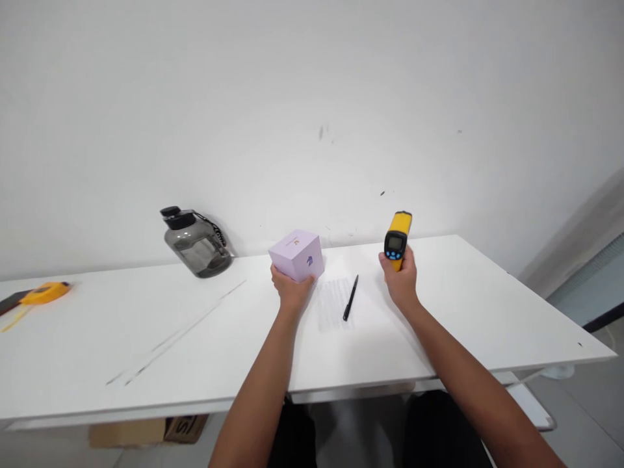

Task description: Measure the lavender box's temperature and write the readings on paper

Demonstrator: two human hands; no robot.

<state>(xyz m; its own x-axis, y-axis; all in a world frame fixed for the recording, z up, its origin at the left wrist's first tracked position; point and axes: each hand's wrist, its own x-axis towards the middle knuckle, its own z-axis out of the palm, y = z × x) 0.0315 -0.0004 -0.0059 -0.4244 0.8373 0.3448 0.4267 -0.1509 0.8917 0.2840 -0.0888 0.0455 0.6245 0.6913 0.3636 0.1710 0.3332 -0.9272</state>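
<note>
My left hand [291, 289] is closed around the lower near side of a pale purple box [296, 255], which has a small dark emblem on its side and a gold mark on top. In my right hand [402, 279] is a yellow and black infrared thermometer [400, 227], held upright by its grip. Its small screen and blue buttons face me; whether the screen shows a reading I cannot make out. Between my hands a black pen [350, 298] lies on a white sheet of paper [331, 309] with faint printed lines.
Against the wall at the back left leans a grey translucent water bottle [197, 244] with a black cap and strap. A yellow tape measure [47, 292] lies at the far left of the white table [185, 364]. Under the table sits a cardboard box [141, 431].
</note>
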